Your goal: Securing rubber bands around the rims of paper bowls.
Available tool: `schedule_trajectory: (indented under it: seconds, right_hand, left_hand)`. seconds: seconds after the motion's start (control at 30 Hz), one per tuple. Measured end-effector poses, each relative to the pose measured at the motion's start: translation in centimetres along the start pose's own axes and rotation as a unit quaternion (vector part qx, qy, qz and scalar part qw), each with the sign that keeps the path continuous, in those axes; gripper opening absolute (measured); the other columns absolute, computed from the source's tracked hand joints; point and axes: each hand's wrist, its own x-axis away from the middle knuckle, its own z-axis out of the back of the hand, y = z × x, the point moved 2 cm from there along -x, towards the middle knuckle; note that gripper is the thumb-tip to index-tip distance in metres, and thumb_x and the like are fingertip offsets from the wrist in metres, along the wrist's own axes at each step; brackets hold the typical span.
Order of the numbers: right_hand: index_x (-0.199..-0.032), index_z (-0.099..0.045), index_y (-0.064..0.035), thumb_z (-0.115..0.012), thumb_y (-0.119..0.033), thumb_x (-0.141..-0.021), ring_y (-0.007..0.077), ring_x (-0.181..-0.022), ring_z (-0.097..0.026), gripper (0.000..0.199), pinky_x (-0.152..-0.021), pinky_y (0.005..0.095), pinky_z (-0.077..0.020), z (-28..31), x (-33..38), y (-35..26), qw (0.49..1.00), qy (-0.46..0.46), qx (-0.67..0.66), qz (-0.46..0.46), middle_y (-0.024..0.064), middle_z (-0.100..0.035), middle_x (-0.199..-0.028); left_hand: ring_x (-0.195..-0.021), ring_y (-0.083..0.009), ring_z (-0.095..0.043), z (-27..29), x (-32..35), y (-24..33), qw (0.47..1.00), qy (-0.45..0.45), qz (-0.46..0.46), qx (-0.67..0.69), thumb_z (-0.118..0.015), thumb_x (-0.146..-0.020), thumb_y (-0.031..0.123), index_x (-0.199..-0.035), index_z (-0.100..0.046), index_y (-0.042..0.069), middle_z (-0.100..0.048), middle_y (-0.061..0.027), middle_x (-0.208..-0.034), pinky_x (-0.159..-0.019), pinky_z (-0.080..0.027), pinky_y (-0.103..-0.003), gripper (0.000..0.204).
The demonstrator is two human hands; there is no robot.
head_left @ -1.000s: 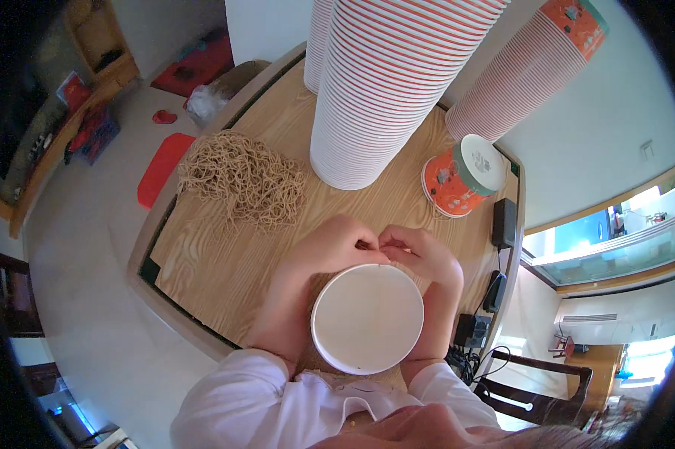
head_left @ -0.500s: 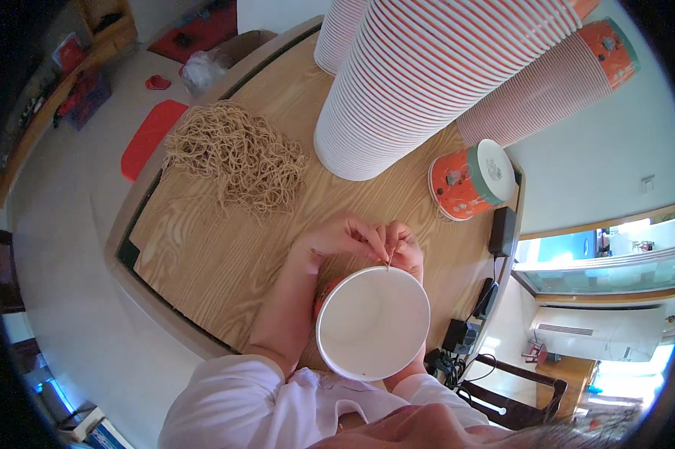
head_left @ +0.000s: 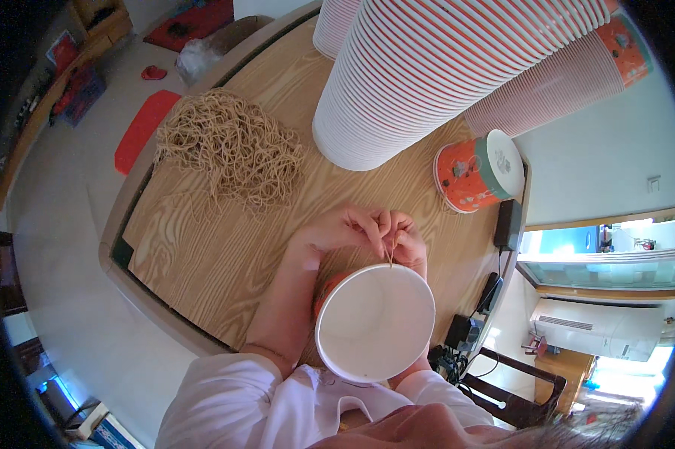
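Observation:
A white-lined paper bucket [head_left: 375, 322] with an orange outside stands in front of my chest, its mouth facing up toward me. At its far rim a thin tan cord [head_left: 391, 257] rises in a narrow V to my fingertips. My left hand [head_left: 354, 228] pinches the cord from the left, fingers bent and closed. Close against it, my right hand [head_left: 408, 243] is closed on the cord too, its forearm mostly hidden behind the bucket. How the cord is fixed at the rim cannot be made out.
A tangled heap of tan cords [head_left: 232, 150] lies at the table's far left. Tall nested stacks of paper buckets [head_left: 427, 82] rise at the back. One orange bucket [head_left: 478, 173] rests upside down at the right, near black power adapters [head_left: 508, 224] along the table edge [head_left: 117, 217].
Both hands have moved up slightly from the rim, and more of the cord shows between rim and fingers. The view has shifted a little; the bucket stays nearly in place.

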Motion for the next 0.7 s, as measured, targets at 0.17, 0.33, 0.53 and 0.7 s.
schedule_trajectory:
  seconds: [0.17, 0.33, 0.53, 0.7]
  right_hand:
    - [-0.074, -0.056, -0.0035, -0.077, -0.022, -0.073, 0.0180, -0.066, -0.060, 0.028, -0.057, 0.0268, -0.0464, -0.2, -0.2, 0.0, 0.999, -0.020, -0.019, 0.022, 0.0080, -0.059, -0.068]
    - [-0.078, -0.056, -0.0032, -0.075, -0.017, -0.074, 0.0182, -0.064, -0.060, 0.023, -0.053, 0.0256, -0.0455, -0.4, 0.2, -0.2, 1.000, 0.018, -0.009, -0.005, 0.0084, -0.060, -0.068]
    - [-0.071, -0.056, -0.0031, -0.072, -0.009, -0.074, 0.0167, -0.058, -0.054, 0.017, -0.051, 0.0273, -0.0434, -0.1, 0.2, -0.3, 0.999, -0.028, -0.032, 0.000, 0.0075, -0.061, -0.070]
    - [-0.071, -0.053, -0.0035, -0.067, -0.019, -0.082, 0.0196, -0.068, -0.057, 0.024, -0.064, 0.0348, -0.0484, -0.7, -0.4, -0.7, 0.989, -0.101, -0.005, 0.106, 0.0085, -0.056, -0.071]
  left_hand:
    - [-0.078, -0.0096, -0.053, -0.2, 0.1, 0.0, 0.990, 0.030, 0.083, -0.106, -0.076, -0.072, 0.010, -0.101, -0.072, 0.009, -0.060, 0.0009, -0.081, -0.076, -0.043, -0.024, 0.029]
    - [-0.076, -0.0080, -0.056, -0.2, 0.0, 0.1, 0.969, 0.025, 0.171, -0.174, -0.072, -0.081, 0.016, -0.097, -0.071, 0.007, -0.063, 0.0011, -0.079, -0.069, -0.043, -0.024, 0.018]
    - [-0.079, -0.0071, -0.057, -1.3, -0.3, 0.7, 0.976, 0.096, 0.193, -0.013, -0.068, -0.082, 0.014, -0.075, -0.064, 0.004, -0.065, -0.0004, -0.082, -0.072, -0.043, -0.023, 0.014]
    - [-0.075, -0.0088, -0.054, -1.2, -0.5, -0.8, 0.981, 0.120, 0.144, 0.048, -0.067, -0.080, 0.013, -0.071, -0.063, 0.002, -0.059, 0.0007, -0.076, -0.070, -0.042, -0.023, 0.015]
